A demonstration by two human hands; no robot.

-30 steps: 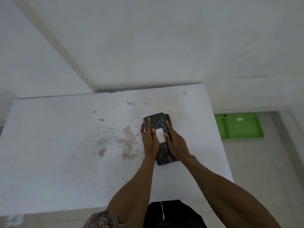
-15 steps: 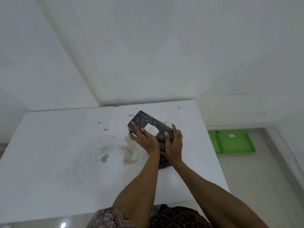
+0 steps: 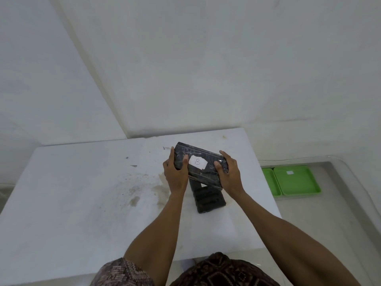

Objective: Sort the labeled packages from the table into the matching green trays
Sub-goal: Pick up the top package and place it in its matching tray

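— Holding the top package [image 3: 201, 165], both hands are closed on its two short ends, yes? The left hand [image 3: 176, 175] wraps the left end, with the thumb on the upper face near the white label [image 3: 197, 162]. The right hand [image 3: 228, 175] wraps the right end, thumb also on top.

— Yes. So the fingers are clenched around the package, one hand at each end, and the package lies between the palms. It seems lifted a little above the table [image 3: 82, 203], but I cannot tell how high.

— And its long axis?

— It runs from left to right between the hands, a little tilted: the left end is farther from the person, the right end is nearer and lower. The label with the letter B faces up, toward the camera.

— Under it I see a second dark package [image 3: 208, 198].

— Correct. This one rests on the table, and its long axis goes away from the person, so the two packages cross. Its label is mostly hidden.

— Where must the B package go?

— The green trays [image 3: 296, 180] are on the floor to the right, well apart from the table. The right hand is the nearer one to them, so I judge the carrying goes to the right and down. The small tag on the tray is too small to read, so I cannot say which tray is B.
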